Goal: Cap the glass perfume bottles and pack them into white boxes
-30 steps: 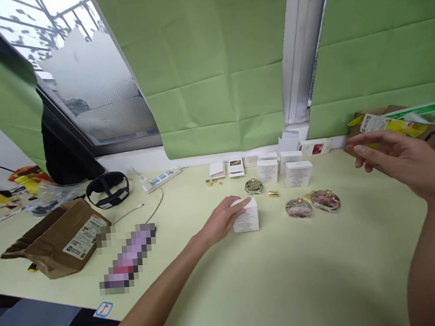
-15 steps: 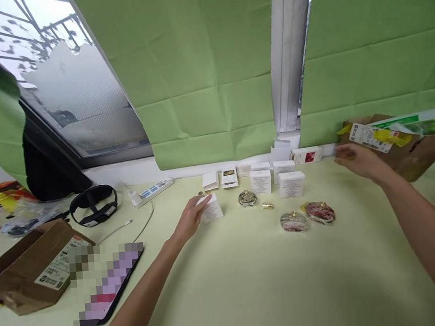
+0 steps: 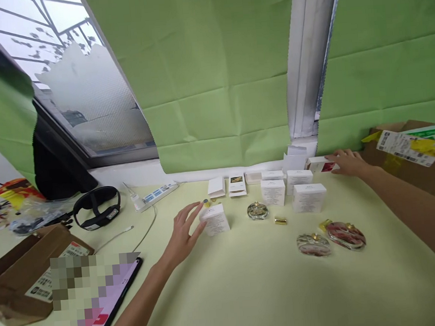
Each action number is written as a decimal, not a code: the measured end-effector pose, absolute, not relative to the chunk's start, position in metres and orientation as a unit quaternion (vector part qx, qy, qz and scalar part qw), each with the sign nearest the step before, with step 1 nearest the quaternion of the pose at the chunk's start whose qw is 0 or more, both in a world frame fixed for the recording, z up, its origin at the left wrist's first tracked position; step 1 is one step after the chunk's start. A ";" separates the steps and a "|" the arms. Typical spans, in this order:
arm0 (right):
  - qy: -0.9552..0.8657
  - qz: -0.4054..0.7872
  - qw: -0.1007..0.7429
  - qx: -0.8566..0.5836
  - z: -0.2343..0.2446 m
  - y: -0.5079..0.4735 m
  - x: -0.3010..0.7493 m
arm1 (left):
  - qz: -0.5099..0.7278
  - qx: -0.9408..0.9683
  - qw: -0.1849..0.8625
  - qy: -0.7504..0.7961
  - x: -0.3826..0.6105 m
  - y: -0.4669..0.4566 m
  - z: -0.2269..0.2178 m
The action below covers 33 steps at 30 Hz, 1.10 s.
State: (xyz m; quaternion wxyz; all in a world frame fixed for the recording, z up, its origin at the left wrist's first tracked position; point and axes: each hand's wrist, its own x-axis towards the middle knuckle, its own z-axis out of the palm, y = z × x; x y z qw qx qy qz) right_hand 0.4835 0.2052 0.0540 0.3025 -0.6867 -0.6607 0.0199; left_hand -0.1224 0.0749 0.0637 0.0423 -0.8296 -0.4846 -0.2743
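Note:
My left hand (image 3: 183,230) is open, its thumb and fingers apart, just left of a small white printed box (image 3: 216,219) standing on the table; the thumb is close to the box's side. A small gold-coloured cap (image 3: 206,203) shows behind that box. At the back right, my right hand (image 3: 347,163) has its fingers closed over the right end of a flat white box with a red picture (image 3: 320,164). Between the hands lie a clear glass perfume bottle (image 3: 257,210), a gold cylinder (image 3: 280,220) and two pinkish bottles (image 3: 313,244), (image 3: 346,235).
Several white boxes (image 3: 309,198) stand by the wall. A cardboard box (image 3: 407,169) with yellow tape is beside my right hand. On the left are an open cardboard box (image 3: 20,276), a phone (image 3: 112,309), a black headset (image 3: 97,207) and a power strip (image 3: 156,196).
My left hand has let go of the small white box and spread its fingers. My right hand has moved left from the cardboard box onto the flat white box. The view has shifted.

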 end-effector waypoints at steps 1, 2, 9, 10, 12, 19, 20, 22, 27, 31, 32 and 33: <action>-0.670 0.013 0.267 -0.692 0.053 0.206 0.483 | -0.284 -0.823 0.030 -0.491 -0.124 0.081 0.071; -0.678 0.004 0.230 -0.698 0.051 0.205 0.483 | -0.296 -0.814 0.016 -0.499 -0.125 0.090 0.079; -0.679 -0.023 0.076 -0.730 0.041 0.183 0.473 | -0.050 -0.799 -0.099 -0.591 -0.102 0.211 0.110; -0.677 -0.023 0.069 -0.733 0.040 0.176 0.471 | -0.022 -0.790 -0.105 -0.604 -0.094 0.227 0.105; -0.679 -0.018 0.064 -0.731 0.039 0.159 0.466 | 0.020 -0.763 -0.109 -0.637 -0.076 0.252 0.093; -0.694 -0.004 0.086 -0.715 0.036 0.123 0.467 | 0.118 -0.722 -0.099 -0.675 -0.038 0.286 0.069; -0.690 -0.001 0.086 -0.719 0.036 0.127 0.469 | 0.128 -0.725 -0.098 -0.669 -0.039 0.287 0.070; -0.682 0.011 0.082 -0.726 0.034 0.142 0.474 | 0.143 -0.736 -0.092 -0.655 -0.043 0.285 0.074; -0.695 0.070 0.061 -0.713 0.027 0.181 0.475 | 0.140 -0.778 -0.056 -0.610 -0.040 0.279 0.100; -0.685 0.076 0.060 -0.722 0.024 0.176 0.467 | 0.153 -0.807 -0.070 -0.566 -0.007 0.280 0.113; -0.677 0.072 0.061 -0.729 0.024 0.171 0.465 | 0.157 -0.810 -0.073 -0.561 0.004 0.281 0.113; -0.668 0.069 0.061 -0.738 0.024 0.164 0.464 | 0.157 -0.814 -0.071 -0.554 0.014 0.282 0.112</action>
